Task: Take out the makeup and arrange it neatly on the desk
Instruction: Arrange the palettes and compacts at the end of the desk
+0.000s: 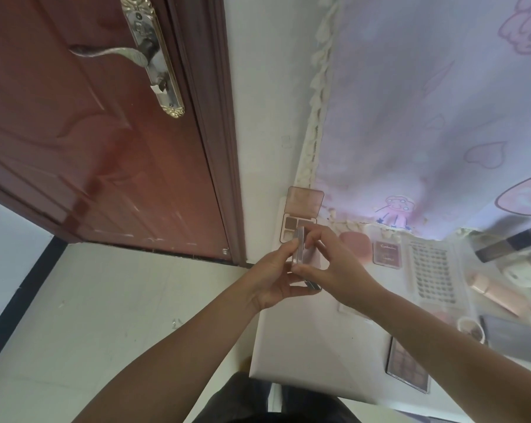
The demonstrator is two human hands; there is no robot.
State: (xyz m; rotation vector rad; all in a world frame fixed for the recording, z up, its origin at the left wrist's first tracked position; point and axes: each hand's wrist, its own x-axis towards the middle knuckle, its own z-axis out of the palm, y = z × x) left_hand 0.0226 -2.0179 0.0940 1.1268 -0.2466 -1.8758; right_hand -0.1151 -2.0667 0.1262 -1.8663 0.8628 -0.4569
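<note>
White worktop (313, 355) at a red door's corner, makeup laid out on it. Nearest, a dark eyeshadow palette (408, 366) is seen by the right forearm. Mid-frame, a slim compact (299, 251) is pinched edge-up between left hand (273, 276) and right hand (334, 270), long axis pointing away, above the worktop's left edge. Beyond it, an open palette (301, 213) is propped against the wall.

A reddish-brown wooden door (84, 132) fills the upper left, shut in its darker frame (215, 132). A silver lever handle (111, 53) sits on a long ornate metal plate (154, 56). A white wall strip (267, 102) runs beside the frame. A lilac cloth (426, 111) printed with pink hearts and cartoon figures hangs at the right, edged with cream lace trim (319, 87). Pale floor (105, 300) lies below, with a black baseboard (16, 300) at left.
</note>
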